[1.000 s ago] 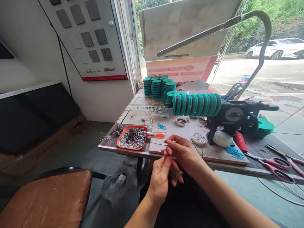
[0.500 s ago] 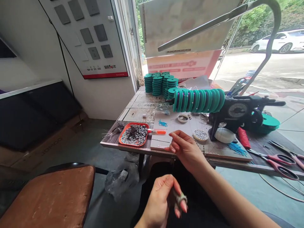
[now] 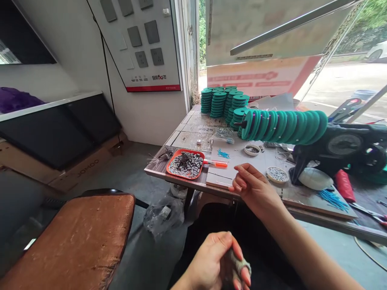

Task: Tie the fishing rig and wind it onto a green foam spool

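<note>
My left hand [image 3: 219, 262] is low in front of my lap, fingers curled together, with a grey wrap on one fingertip; what it pinches is too small to make out. My right hand [image 3: 255, 189] hovers at the table's near edge, fingers bent and pinched, over a white board [image 3: 232, 161]. A thin line may run between the hands, but I cannot see it clearly. Left of my right hand lies an orange pen [image 3: 216, 163] and a red tray of small grey metal pieces [image 3: 186, 164]. A small round dish of beads [image 3: 277, 174] sits just right of the hand.
A row of teal discs [image 3: 284, 127] sits on a black winding machine [image 3: 347, 149]; more teal discs are stacked [image 3: 223, 100] at the table's back. A red spool [image 3: 344, 185], blue bits [image 3: 332, 199] and scissors [image 3: 370, 211] lie right. A brown stool [image 3: 72, 241] stands left.
My hands have separated: the left dropped down toward my lap while the right stayed at the table edge. The view swung left, shifting the table rightward.
</note>
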The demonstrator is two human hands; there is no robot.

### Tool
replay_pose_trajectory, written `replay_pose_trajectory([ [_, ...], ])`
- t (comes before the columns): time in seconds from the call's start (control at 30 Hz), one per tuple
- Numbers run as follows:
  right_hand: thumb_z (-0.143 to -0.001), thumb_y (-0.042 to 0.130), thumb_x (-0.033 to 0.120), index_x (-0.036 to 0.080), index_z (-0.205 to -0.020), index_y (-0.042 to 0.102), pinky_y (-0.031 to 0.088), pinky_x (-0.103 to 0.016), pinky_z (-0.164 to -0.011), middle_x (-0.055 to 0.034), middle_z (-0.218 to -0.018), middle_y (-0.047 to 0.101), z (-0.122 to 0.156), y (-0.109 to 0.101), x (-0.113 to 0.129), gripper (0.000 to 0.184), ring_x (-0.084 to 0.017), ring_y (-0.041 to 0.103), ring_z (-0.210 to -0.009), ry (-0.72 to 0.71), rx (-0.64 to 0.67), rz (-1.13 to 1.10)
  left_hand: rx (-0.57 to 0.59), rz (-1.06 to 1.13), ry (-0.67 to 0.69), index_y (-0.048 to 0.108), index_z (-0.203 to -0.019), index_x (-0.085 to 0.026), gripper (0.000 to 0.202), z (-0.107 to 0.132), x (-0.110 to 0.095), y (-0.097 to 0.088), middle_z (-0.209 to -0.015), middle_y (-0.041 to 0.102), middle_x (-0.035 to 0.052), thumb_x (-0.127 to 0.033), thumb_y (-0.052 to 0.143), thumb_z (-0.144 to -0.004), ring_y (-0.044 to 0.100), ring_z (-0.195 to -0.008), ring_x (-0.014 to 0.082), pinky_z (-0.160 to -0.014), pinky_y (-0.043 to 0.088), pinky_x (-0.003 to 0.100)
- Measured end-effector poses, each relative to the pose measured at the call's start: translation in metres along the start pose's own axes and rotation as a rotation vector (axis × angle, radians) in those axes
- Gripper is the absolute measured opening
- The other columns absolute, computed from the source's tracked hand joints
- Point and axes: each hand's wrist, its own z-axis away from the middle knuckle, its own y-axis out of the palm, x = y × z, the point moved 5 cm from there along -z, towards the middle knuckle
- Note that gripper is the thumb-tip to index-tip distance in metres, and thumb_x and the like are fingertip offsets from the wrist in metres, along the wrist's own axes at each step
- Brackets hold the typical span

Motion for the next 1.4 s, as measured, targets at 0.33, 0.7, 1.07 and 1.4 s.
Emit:
replay_pose_trajectory([
  [0.33,-0.054,0.071,0.051,0.010,-0.089,0.029,0.044,-0.015,-0.053,0.0080,-0.049,0.022,-0.001,-0.001,-0.001,0.069,0.004,0.035,-0.044,-0.012,-0.017,0.003,0.042,0.057,0.009,0.051,-0.058,-0.013,0.042,-0.002,0.010,-0.009,-0.040,0.059,0.0038,-0.053,0.050,-0.073,0.049,-0.028,0.0074,-0.031,0.039,0.013],
  [0.7,-0.053,0.073,0.050,0.011,-0.091,0.027,0.020,-0.007,-0.037,0.0088,-0.053,0.029,0.007,0.010,-0.009,0.071,0.007,0.025,-0.037,0.078,0.076,-0.156,-0.015,0.138,0.068,0.050,-0.062,-0.013,0.032,0.003,0.004,-0.004,-0.047,0.060,0.0009,-0.043,0.060,-0.070,0.047,-0.031,0.0034,-0.040,0.050,0.017],
  [1.07,-0.055,0.072,0.049,0.010,-0.091,0.030,0.017,-0.006,-0.036,0.0098,-0.048,0.028,0.005,0.008,-0.008,0.067,0.006,0.019,-0.034,0.052,0.057,-0.170,-0.041,0.101,0.030,0.052,-0.057,-0.013,0.036,0.009,0.005,-0.004,-0.046,0.061,0.0029,-0.045,0.066,-0.064,0.048,-0.031,0.0036,-0.038,0.044,0.013],
  [1.4,-0.058,0.071,0.050,0.010,-0.091,0.032,0.017,-0.006,-0.037,0.0094,-0.048,0.029,0.004,0.007,-0.010,0.065,0.007,0.020,-0.035,0.044,0.067,-0.176,-0.069,0.095,0.045,0.053,-0.054,-0.013,0.038,0.010,0.006,-0.006,-0.042,0.061,0.0030,-0.046,0.070,-0.060,0.049,-0.031,0.0050,-0.034,0.036,0.010],
])
